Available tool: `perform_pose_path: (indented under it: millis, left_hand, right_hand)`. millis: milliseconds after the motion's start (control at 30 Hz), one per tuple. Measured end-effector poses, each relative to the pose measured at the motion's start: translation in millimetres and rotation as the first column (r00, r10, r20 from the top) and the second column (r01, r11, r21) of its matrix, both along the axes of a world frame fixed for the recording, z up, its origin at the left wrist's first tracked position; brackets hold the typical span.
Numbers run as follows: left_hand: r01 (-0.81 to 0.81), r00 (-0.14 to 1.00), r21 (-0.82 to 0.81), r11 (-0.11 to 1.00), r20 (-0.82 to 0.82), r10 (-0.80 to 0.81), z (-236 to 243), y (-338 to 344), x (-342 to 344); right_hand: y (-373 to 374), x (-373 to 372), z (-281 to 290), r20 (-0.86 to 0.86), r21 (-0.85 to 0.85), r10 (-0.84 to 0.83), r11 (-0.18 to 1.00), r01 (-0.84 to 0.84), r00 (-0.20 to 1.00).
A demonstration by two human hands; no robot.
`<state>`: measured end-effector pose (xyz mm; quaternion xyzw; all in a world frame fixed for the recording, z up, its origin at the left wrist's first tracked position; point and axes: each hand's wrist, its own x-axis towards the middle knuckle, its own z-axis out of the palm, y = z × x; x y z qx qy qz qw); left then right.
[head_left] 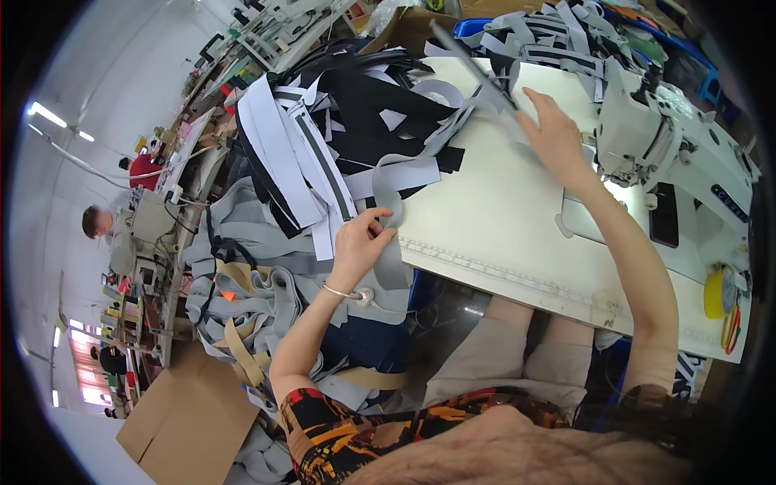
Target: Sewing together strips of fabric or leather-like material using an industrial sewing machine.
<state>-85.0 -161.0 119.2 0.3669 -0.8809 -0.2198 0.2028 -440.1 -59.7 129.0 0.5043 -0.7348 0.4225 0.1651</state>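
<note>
My left hand [362,246] is closed in a pinch on a long grey fabric strip [386,190] at the near left corner of the cream sewing table [485,218]. One end of the strip hangs below my fingers over the table edge. Its other part runs up across the table toward the far side. My right hand [558,141] is raised over the table, left of the white sewing machine [647,129], gripping a grey strip [489,89] smeared by motion. Whether both hands hold one and the same strip I cannot tell.
Black and white strips [287,162] pile up at the table's left, above grey strips [275,299]. More strips [558,40] lie at the far side. A black phone [664,214], yellow tape roll [714,295] and orange-handled tool [732,330] rest at right. A cardboard sheet [194,404] stands lower left.
</note>
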Motion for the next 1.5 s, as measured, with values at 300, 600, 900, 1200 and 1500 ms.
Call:
perform_pose_path:
  millis: [300,600,900,1200,1500]
  left_hand:
    - [0.318,0.918,0.457,0.831,-0.367,-0.149,35,94,-75]
    - [0.664,0.557,-0.524,0.534,-0.129,-0.82,19,88,-136]
    - [0.455,0.889,-0.129,0.881,-0.003,-0.459,14,42,-126]
    - [0.03,0.996,0.16,0.987,-0.083,-0.017,39,-15,-176]
    - [0.548,0.742,0.326,0.77,-0.614,-0.268,104,-61,-314]
  right_hand:
    - [109,138,5,0.825,0.218,0.285,0.638,-0.738,0.489]
    - [151,79,17,0.992,0.015,0.088,0.645,-0.764,0.094]
    - [194,-9,3,0.662,0.411,0.074,0.796,-0.444,0.746]
    - [163,25,-25,-0.356,0.173,0.562,0.825,-0.538,0.747]
    - [193,5,-26,-0.311,0.413,0.618,0.772,-0.483,0.722]
